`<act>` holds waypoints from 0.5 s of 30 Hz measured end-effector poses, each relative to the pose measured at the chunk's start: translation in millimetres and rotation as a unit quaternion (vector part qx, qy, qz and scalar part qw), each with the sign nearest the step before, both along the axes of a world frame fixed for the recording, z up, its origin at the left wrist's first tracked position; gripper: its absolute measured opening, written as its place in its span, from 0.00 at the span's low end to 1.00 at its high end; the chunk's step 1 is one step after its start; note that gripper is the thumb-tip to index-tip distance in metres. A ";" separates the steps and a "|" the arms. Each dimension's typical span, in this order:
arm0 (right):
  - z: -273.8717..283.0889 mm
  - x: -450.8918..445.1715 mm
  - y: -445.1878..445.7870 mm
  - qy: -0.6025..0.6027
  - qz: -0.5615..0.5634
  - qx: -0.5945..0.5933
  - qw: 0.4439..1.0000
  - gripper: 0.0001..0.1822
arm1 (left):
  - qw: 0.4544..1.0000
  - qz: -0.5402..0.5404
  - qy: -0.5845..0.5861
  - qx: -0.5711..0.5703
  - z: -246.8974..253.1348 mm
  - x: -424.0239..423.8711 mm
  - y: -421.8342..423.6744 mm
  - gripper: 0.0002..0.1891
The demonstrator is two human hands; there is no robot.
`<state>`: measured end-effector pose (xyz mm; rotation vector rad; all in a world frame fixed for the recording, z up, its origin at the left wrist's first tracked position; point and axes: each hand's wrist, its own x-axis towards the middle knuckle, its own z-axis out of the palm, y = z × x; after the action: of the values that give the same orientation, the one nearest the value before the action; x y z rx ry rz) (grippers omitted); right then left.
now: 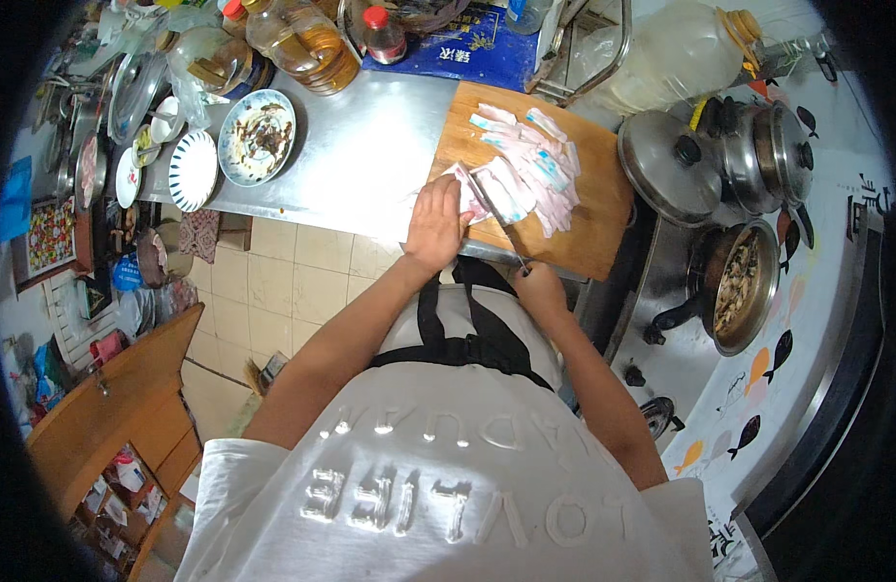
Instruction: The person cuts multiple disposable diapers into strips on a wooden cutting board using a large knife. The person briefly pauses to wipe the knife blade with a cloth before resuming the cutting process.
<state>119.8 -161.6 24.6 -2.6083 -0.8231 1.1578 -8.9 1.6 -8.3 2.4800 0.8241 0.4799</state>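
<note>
A wooden cutting board (600, 240) lies on the steel counter before me. Pale pink meat strips (542, 164), some with blue marks, are heaped on it. My left hand (439, 222) presses flat, fingers together, on an uncut piece of meat (477, 206) at the board's left edge. In my right hand (541, 291), near the board's front edge, is the handle of a kitchen knife (500, 216). Its blade stands on edge across the meat, just right of my left fingers. A slab of meat (507, 185) lies against the blade's right side; the cutting edge is hidden.
Left on the counter (360, 145) stand a bowl with dark food remains (258, 138) and a striped dish (194, 171). Bottles (384, 36) and a blue box (462, 54) line the back. At right are a lidded pan (670, 167) and a pan of food (742, 287) on the stove.
</note>
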 end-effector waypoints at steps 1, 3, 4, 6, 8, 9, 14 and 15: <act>2.1 1.3 1.9 0.000 0.006 -0.004 1.000 0.17 | 1.000 0.003 0.003 0.004 -0.3 -0.9 0.0 0.29; 11.5 3.3 7.7 -0.006 0.008 -0.014 1.000 0.17 | 1.000 0.009 0.008 0.012 -0.4 -2.0 -0.1 0.28; 19.5 3.7 11.9 -0.012 0.003 -0.020 1.000 0.17 | 1.000 0.006 0.002 0.013 -1.3 -2.4 -0.3 0.28; 26.1 5.2 13.1 -0.025 0.005 -0.020 0.999 0.17 | 1.000 -0.001 -0.010 0.016 -2.4 -2.6 -0.1 0.29; 28.2 7.6 8.3 -0.041 0.019 -0.008 0.999 0.16 | 1.000 0.000 0.003 0.007 -1.4 -4.1 1.3 0.29; 28.4 8.8 6.2 -0.041 0.016 0.010 0.999 0.16 | 1.000 0.002 0.009 0.004 -0.5 -3.8 2.0 0.29; 16.9 18.7 -4.8 -0.033 -0.034 0.074 0.996 0.16 | 1.000 0.005 0.014 -0.003 -1.4 -3.7 1.2 0.29; 17.8 22.3 -5.1 -0.020 -0.035 0.077 0.996 0.17 | 1.000 0.006 0.012 -0.009 -1.1 -3.1 1.0 0.29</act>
<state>142.1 -166.8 42.4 -2.5210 -0.7876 0.9848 -12.0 2.6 -9.4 2.4705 0.8481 0.4465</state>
